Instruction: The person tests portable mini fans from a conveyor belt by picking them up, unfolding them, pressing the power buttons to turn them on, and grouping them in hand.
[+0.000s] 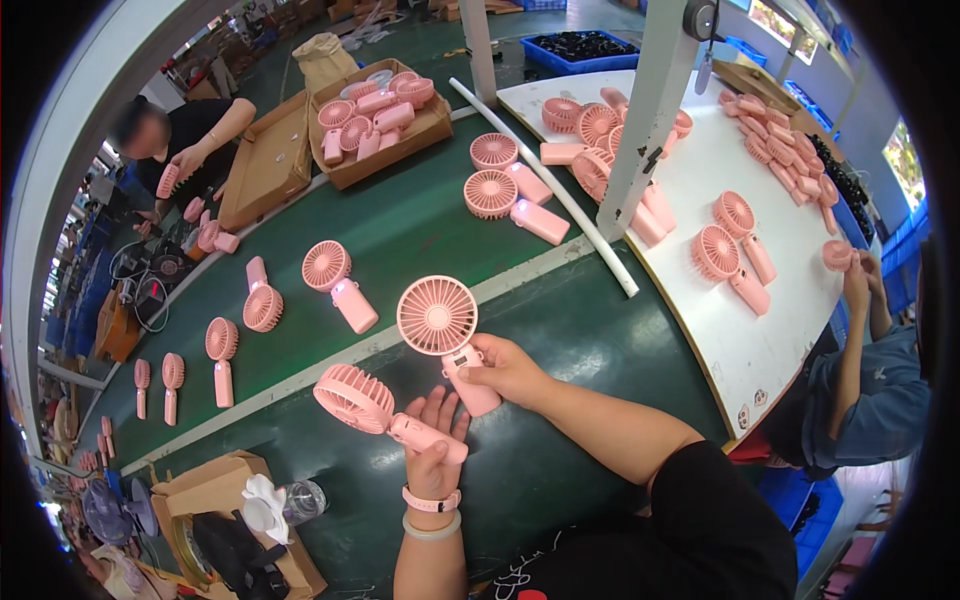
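Observation:
My right hand [505, 372] grips a pink handheld fan [437, 315] by its handle, thumb near a small dark window below the round grille. In my left hand [432, 470] lies a second pink handheld fan [355, 398], its head tilted to the left and its handle across my palm under the thumb. Both fans are held close together above the green work surface [590, 370]. Just beyond them, another pink fan [341, 285] rests on the green belt [400, 215].
Several pink fans [222, 360] lie along the belt. A cardboard box [385, 150] of fans stands beyond it. A white tube [550, 190] and a metal post [650, 110] border the white table [690, 300] at right. A carton [235, 470] sits lower left. Co-workers flank both sides.

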Tool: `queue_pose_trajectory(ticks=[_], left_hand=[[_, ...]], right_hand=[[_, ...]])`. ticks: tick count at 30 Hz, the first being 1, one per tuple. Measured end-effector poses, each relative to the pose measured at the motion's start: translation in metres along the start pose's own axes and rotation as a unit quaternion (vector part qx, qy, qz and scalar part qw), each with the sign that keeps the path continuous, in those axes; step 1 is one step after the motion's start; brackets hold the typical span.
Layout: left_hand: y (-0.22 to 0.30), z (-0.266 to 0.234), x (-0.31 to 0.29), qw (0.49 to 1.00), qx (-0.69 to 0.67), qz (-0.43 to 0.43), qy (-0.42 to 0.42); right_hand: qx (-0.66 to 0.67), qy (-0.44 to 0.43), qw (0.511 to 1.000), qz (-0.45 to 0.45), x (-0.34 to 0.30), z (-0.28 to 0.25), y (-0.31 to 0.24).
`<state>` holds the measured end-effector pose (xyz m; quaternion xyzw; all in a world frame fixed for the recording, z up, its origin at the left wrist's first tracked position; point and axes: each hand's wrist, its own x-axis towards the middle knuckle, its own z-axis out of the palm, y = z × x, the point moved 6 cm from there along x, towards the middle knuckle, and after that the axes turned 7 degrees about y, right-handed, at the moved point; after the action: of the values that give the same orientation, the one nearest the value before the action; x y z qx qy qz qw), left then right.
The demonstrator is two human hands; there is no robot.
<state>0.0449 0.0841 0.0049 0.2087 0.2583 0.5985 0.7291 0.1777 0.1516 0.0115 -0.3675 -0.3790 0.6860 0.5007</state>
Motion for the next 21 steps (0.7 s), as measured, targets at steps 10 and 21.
queue_pose_trajectory(ticks=[10,21], left_hand=[[-0.007,0.009,-0.002,0.984,-0.113,-0.114,-0.072],[-0.005,-0.011,0.003,0.978,-0.176,-0.112,-0.003]], right_hand=[[-0.405,-0.091,0.844,-0.339,-0.026,0.036,-0.026],[-0.527,-0.029,0.796,-0.295,-0.011,0.043,-0.006]])
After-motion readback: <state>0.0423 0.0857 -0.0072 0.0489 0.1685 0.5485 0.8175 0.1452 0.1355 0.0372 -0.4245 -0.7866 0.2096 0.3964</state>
